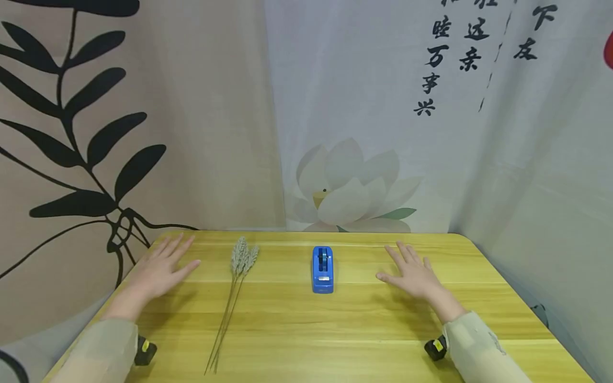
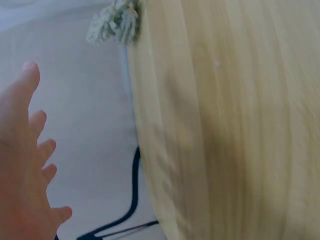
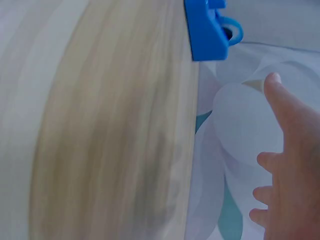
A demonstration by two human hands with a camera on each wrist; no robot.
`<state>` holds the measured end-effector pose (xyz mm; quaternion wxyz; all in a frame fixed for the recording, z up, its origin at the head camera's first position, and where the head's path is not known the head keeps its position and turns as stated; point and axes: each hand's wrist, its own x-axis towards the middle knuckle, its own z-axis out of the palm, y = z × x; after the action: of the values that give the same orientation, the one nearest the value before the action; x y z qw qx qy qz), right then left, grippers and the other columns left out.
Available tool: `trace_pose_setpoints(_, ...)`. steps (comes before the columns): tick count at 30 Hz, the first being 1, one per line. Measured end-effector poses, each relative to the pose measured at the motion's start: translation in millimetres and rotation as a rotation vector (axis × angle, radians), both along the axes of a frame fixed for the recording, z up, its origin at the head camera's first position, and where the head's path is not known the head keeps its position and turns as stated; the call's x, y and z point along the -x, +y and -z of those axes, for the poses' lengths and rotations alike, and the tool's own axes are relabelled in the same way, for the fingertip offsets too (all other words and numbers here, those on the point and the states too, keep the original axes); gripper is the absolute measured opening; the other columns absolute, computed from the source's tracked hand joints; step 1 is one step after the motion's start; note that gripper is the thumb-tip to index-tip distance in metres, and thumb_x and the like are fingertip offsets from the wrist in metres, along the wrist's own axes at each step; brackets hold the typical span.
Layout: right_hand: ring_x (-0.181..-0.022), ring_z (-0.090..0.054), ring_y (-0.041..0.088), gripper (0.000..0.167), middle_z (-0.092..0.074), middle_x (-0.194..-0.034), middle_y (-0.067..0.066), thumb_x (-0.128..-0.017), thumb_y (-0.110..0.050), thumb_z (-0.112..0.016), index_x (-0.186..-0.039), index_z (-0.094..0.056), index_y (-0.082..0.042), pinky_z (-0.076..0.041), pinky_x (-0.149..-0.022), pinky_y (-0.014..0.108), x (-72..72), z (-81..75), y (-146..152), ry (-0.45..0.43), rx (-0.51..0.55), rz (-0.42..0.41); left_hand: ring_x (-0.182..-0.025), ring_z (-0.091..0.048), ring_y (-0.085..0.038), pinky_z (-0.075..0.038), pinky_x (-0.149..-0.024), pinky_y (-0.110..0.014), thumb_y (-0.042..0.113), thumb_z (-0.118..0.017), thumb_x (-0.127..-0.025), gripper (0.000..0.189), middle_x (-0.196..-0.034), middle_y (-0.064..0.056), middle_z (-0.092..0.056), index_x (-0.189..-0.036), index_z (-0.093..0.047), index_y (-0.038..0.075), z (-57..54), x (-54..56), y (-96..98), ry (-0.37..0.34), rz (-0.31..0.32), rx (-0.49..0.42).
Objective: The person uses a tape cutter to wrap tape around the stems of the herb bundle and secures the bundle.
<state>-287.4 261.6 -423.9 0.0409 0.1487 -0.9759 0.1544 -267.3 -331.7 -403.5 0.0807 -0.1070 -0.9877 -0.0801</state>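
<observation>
My left hand [image 1: 160, 269] hovers over the left part of the table, fingers spread and holding nothing. To its right lies a small bunch of dried stems with grey-green seed heads [image 1: 243, 258], the thin stalks pointing toward me. In the left wrist view the seed heads [image 2: 117, 22] show at the top. A blue tape dispenser [image 1: 323, 270] stands at the middle of the table. My right hand [image 1: 413, 274], also spread and holding nothing, hovers to the right of it. The right wrist view catches part of the dispenser [image 3: 207, 32] at the top, beyond the thumb.
The yellow wood-grain table [image 1: 287, 330] has rounded far corners. Behind it hangs a light curtain [image 1: 215, 133] printed with dark leaves, a lotus and writing. Black wrist cameras sit under both sleeves [image 1: 102, 346].
</observation>
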Motion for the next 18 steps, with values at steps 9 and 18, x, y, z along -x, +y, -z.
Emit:
trace_pose_setpoints(9, -0.143, -0.01, 0.044, 0.085, -0.013, -0.158, 0.021, -0.09, -0.063, -0.052, -0.154, -0.026, -0.013, -0.011, -0.104, 0.072, -7.0, -9.9, -24, 0.054, 0.096, -0.08, -0.144, -0.006, -0.041, -0.008, -0.106, -0.07, 0.057, -0.039, -0.099, 0.072, -0.161, -0.011, -0.008, -0.157, -0.014, 0.021, -12.2, 1.5, 31.9, 0.073, 0.084, -0.029)
trace_pose_setpoints(18, -0.142, -0.015, 0.045, 0.084, -0.017, -0.158, 0.02, -0.091, -0.058, -0.056, -0.154, -0.026, -0.012, -0.017, -0.107, 0.067, -7.0, -13.6, -57, 0.06, 0.154, -0.177, -0.145, -0.01, -0.038, -0.011, -0.11, -0.064, 0.055, -0.04, -0.1, 0.069, -0.16, -0.009, -0.013, -0.156, -0.018, 0.022, -14.2, 2.4, 66.6, 0.086, 0.167, -0.071)
